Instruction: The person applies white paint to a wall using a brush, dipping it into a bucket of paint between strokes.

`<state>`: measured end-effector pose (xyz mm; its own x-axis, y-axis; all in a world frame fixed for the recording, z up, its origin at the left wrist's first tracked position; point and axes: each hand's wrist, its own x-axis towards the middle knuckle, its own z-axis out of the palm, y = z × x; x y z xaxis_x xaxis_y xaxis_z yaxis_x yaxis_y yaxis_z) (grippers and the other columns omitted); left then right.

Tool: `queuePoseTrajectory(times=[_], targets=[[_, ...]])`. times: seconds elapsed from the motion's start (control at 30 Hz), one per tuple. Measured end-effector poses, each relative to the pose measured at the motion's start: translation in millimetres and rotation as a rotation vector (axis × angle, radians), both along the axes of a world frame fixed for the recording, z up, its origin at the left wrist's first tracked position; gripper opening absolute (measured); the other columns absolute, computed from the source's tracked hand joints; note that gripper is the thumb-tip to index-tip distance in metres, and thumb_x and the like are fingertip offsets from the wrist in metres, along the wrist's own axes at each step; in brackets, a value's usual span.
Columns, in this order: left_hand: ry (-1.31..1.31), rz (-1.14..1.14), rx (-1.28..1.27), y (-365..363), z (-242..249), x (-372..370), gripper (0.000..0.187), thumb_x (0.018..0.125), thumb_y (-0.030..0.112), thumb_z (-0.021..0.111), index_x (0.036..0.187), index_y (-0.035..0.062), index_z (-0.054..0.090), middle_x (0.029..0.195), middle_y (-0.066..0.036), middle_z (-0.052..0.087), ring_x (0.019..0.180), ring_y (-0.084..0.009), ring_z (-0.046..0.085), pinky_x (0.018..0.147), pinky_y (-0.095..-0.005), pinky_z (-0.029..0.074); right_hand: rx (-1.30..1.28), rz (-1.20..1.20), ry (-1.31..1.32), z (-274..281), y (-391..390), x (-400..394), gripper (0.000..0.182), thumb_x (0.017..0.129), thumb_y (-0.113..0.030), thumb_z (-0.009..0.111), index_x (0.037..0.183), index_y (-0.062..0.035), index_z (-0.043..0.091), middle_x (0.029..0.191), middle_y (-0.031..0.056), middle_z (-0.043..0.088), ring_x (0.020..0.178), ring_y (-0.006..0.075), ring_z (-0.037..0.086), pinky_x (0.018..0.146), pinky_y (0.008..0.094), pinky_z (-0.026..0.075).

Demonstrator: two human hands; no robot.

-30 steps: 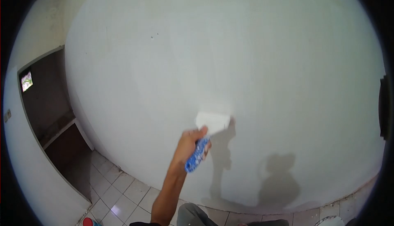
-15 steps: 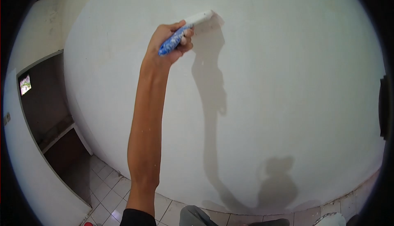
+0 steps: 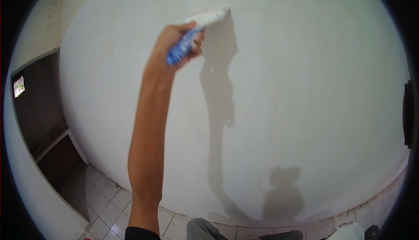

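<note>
My left hand (image 3: 185, 44) is raised against the white wall (image 3: 297, 87), its fingers wrapped round the blue, paint-smeared handle of a paintbrush (image 3: 181, 48). The brush's wide head is coated white and meets the wall high up, near the top middle of the view. The handle's butt end points back toward my wrist. A dark shadow of the arm and brush falls on the wall just to the right. My right hand is out of the picture.
A doorway (image 3: 54, 109) opens on the left into a dim room. Pale floor tiles (image 3: 107, 209) run along the wall's foot. Grey-trousered knees (image 3: 205, 229) show at the bottom. A dark object (image 3: 408, 113) is at the right edge, and a whitish rounded thing (image 3: 349, 231) lies low on the right.
My left hand and forearm have shifted slightly left. The brush has turned so that more of its white head shows. The view has swung a little, with the doorway farther left.
</note>
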<state>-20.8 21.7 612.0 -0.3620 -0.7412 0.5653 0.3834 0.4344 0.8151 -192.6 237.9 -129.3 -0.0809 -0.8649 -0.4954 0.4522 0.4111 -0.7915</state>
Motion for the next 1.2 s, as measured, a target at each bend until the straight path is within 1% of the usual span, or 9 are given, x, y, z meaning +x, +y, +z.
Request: queuePoseTrajectory(times=[0.27,0.33,0.4,0.63,0.83,0.9,1.0,1.1,1.2], targets=[[0.007,0.088,0.428,18,-245,-12,0.032,0.097,0.033,0.052,0.085,0.0036,0.053,0.053,-0.008,0.052,0.038,-0.0154,0.048,0.037,-0.0268,0.04,0.139,-0.056,-0.089,-8,-10,1,0.031,0.094,-0.023,0.05,0.116,-0.0032,0.059,0.105,0.0116,0.059,0.1,0.0276,0.057,0.084,0.0458,0.049],[-0.073,0.154,0.477,42,-301,-8,0.034,0.096,0.035,0.053,0.083,0.0036,0.053,0.053,-0.008,0.054,0.037,-0.0132,0.048,0.036,-0.0245,0.039,0.099,-0.139,-0.023,-19,-11,-1,0.018,0.087,-0.022,0.061,0.093,-0.0046,0.061,0.073,0.005,0.061,0.062,0.0182,0.059,0.06,0.0338,0.051],[-0.119,0.172,0.639,62,-349,1,0.029,0.096,0.03,0.055,0.089,0.0019,0.056,0.057,-0.008,0.056,0.04,-0.0122,0.049,0.037,-0.0249,0.04,0.006,-0.118,0.074,14,-10,-3,0.014,0.088,-0.016,0.06,0.096,-0.0037,0.061,0.08,0.01,0.067,0.069,0.0211,0.064,0.062,0.0322,0.053],[0.03,0.169,0.989,101,-500,-5,0.019,0.091,0.017,0.062,0.084,-0.0013,0.061,0.064,-0.005,0.059,0.051,-0.0101,0.054,0.047,-0.0225,0.041,-0.697,-0.251,1.287,242,-27,41,0.029,0.073,-0.002,0.065,0.102,-0.0058,0.063,0.107,0.0121,0.06,0.092,0.0271,0.054,0.081,0.0379,0.044],[0.035,0.168,1.043,124,-510,-21,0.018,0.086,0.013,0.066,0.077,-0.0015,0.062,0.064,0.0,0.055,0.058,-0.0096,0.055,0.049,-0.0259,0.042,-0.798,-0.155,1.663,247,-51,48,0.034,0.068,-0.007,0.068,0.102,-0.0112,0.066,0.108,0.0077,0.062,0.096,0.0286,0.055,0.09,0.0456,0.037],[-0.087,0.217,0.925,111,-567,-22,0.015,0.083,0.011,0.064,0.074,-0.0008,0.062,0.062,-0.007,0.058,0.058,-0.0199,0.059,0.053,-0.0333,0.044,-0.842,-0.113,1.677,239,-55,46,0.033,0.069,-0.01,0.069,0.102,-0.0132,0.067,0.105,0.007,0.063,0.096,0.0274,0.056,0.087,0.043,0.042],[-0.16,0.08,0.598,72,-689,-17,0.047,0.093,0.041,0.058,0.126,0.0073,0.06,0.122,-0.014,0.06,0.112,-0.0197,0.053,0.094,-0.0355,0.042,-0.825,-0.004,1.972,200,-71,39,0.03,0.088,-0.012,0.051,0.116,-0.0059,0.06,0.113,0.0097,0.06,0.106,0.026,0.055,0.089,0.0477,0.047],[-0.224,0.393,0.675,83,-594,-21,0.038,0.095,0.034,0.056,0.114,0.0023,0.063,0.105,-0.007,0.064,0.093,-0.0179,0.058,0.082,-0.0323,0.047,-0.855,0.159,1.797,215,-88,33,0.034,0.086,-0.011,0.052,0.119,-0.0072,0.06,0.118,0.0061,0.061,0.111,0.025,0.053,0.095,0.0474,0.042],[-0.157,0.278,0.665,80,-531,-3,0.037,0.095,0.034,0.057,0.111,0.0014,0.064,0.099,-0.007,0.064,0.088,-0.0178,0.058,0.078,-0.0327,0.047,-1.038,0.155,1.73,294,-103,34,0.043,0.07,-0.01,0.069,0.112,-0.0159,0.065,0.107,0.0053,0.062,0.1,0.0254,0.057,0.078,0.0414,0.05]])
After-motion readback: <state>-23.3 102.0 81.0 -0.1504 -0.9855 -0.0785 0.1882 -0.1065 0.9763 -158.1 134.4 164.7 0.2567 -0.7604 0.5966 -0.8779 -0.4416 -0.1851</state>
